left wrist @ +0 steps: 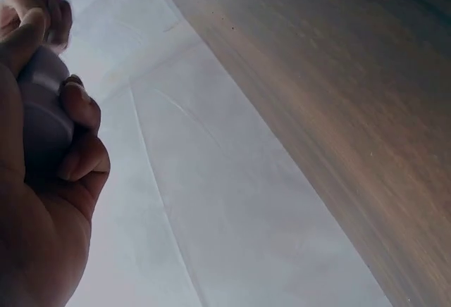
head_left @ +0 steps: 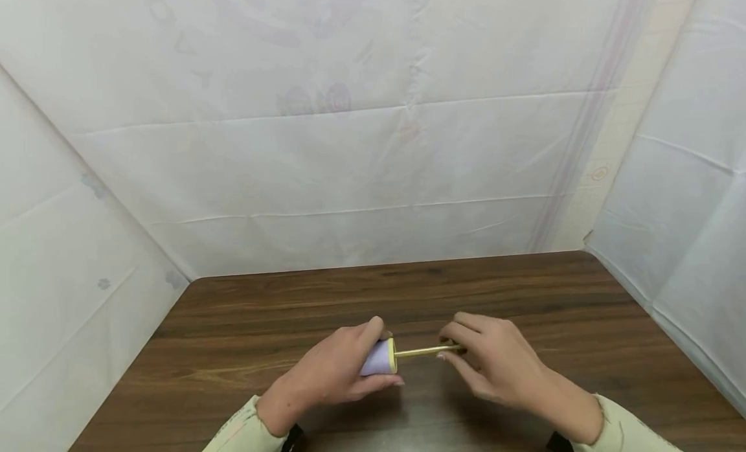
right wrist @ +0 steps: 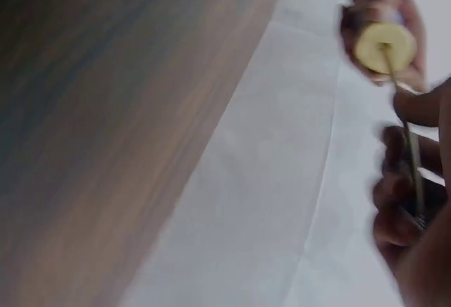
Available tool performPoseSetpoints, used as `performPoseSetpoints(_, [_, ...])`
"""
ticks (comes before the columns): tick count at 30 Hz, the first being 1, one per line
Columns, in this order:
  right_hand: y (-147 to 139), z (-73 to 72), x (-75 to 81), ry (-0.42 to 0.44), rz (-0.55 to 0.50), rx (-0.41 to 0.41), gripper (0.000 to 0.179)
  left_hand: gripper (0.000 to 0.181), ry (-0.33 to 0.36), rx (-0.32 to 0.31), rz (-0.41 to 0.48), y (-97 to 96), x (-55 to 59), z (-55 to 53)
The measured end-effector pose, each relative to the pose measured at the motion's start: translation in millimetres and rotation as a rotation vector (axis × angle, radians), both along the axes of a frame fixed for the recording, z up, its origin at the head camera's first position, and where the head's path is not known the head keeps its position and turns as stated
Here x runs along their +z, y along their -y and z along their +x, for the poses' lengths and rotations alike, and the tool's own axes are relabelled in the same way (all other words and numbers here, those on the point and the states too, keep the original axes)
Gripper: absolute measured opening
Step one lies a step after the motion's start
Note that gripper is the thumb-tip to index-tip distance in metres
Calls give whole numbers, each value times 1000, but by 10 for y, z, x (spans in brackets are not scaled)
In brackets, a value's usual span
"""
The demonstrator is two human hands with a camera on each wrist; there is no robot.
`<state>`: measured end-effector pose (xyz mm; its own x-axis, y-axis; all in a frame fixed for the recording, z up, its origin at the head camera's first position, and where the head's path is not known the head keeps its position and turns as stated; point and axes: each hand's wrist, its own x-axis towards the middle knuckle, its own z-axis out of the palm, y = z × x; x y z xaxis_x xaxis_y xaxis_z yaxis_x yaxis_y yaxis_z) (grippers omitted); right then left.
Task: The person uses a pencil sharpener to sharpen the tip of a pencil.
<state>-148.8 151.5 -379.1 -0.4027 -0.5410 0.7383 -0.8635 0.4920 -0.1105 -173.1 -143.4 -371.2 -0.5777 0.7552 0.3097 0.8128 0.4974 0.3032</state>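
My left hand (head_left: 326, 368) wraps its thumb and fingers around a short lavender cylinder (head_left: 377, 359) with a pale yellow end. From the middle of that end a thin gold-coloured rod (head_left: 421, 351) runs across to my right hand (head_left: 495, 356), whose thumb and fingertips pinch its far part. In the right wrist view the round yellow end (right wrist: 394, 50) faces the camera, the rod coming out of its centre. The left wrist view has the lavender body (left wrist: 46, 110) in the palm, partly covered by curled fingers. Both hands are held over the table.
A dark wood-grain table (head_left: 280, 303) lies under the hands. White patterned sheeting (head_left: 326, 173) hangs behind its far edge, and more sheeting (head_left: 693, 199) closes in the right side. Pale sleeves (head_left: 623, 426) cover both forearms.
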Motion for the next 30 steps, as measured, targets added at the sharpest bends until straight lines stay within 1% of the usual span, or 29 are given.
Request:
performPoseSetpoints(3, [17, -62, 53, -416, 0, -34, 32, 52, 45, 6, 54, -3, 12, 11])
performPoseSetpoints(4, [30, -79, 78, -530, -10, -39, 35, 52, 64, 1, 73, -2, 14, 16])
performPoseSetpoints(5, [44, -93, 100, -626, -23, -37, 37, 51, 82, -11, 90, -2, 14, 20])
performPoseSetpoints(6, [61, -103, 117, -698, -37, -26, 38, 50, 100, -28, 104, -3, 13, 24])
performPoseSetpoints(7, [76, -112, 127, -753, -50, -15, 39, 49, 114, -45, 111, -4, 8, 26])
performPoseSetpoints(8, [89, -115, 127, -783, -60, -5, 40, 48, 123, -61, 116, -7, 2, 26])
performPoseSetpoints(9, [99, -114, 121, -789, -64, 3, 40, 47, 128, -74, 116, -10, -7, 25])
performPoseSetpoints(10, [109, -106, 100, -762, -65, 6, 41, 47, 127, -84, 115, -12, -17, 24])
performPoseSetpoints(11, [117, -94, 71, -711, -65, 5, 41, 47, 122, -90, 112, -14, -26, 21])
performPoseSetpoints(12, [122, -76, 32, -624, -64, 1, 42, 47, 112, -88, 104, -14, -37, 18])
performPoseSetpoints(13, [121, -52, -10, -498, -64, -3, 41, 47, 97, -82, 92, -13, -46, 15])
performPoseSetpoints(14, [119, -22, -53, -343, -65, -19, 42, 48, 72, -73, 72, -12, -52, 11])
performPoseSetpoints(16, [114, 38, -109, 26, -70, -52, 48, 49, 20, -59, 27, -8, -59, 5])
performPoseSetpoints(17, [110, 60, -118, 197, -76, -66, 49, 49, 0, -52, 3, -6, -61, 3])
performPoseSetpoints(18, [106, 77, -124, 322, -77, -92, 52, 49, -17, -44, -21, -4, -65, 3])
performPoseSetpoints(19, [100, 87, -125, 409, -71, -114, 53, 49, -27, -39, -40, -3, -65, 2])
performPoseSetpoints(20, [95, 86, -122, 457, -54, -132, 53, 49, -29, -34, -52, -2, -64, 2])
performPoseSetpoints(21, [86, 77, -114, 469, -38, -133, 51, 49, -18, -28, -53, 0, -64, 1])
performPoseSetpoints(22, [75, 65, -109, 445, -25, -123, 46, 49, -8, -20, -52, 0, -63, 0])
performPoseSetpoints(23, [63, 48, -111, 382, -16, -109, 39, 50, 4, -12, -44, 0, -64, -2])
performPoseSetpoints(25, [36, 7, -113, 217, -7, -78, 28, 50, 29, 1, -19, -3, -59, -6])
performPoseSetpoints(27, [16, -38, -88, 22, -2, -35, 17, 50, 46, 10, 12, -11, -56, -12])
performPoseSetpoints(28, [14, -59, -70, -94, 4, -23, 17, 51, 56, 12, 30, -15, -56, -13])
performPoseSetpoints(30, [18, -98, -23, -344, 11, -32, 27, 50, 92, 9, 69, -24, -54, -17])
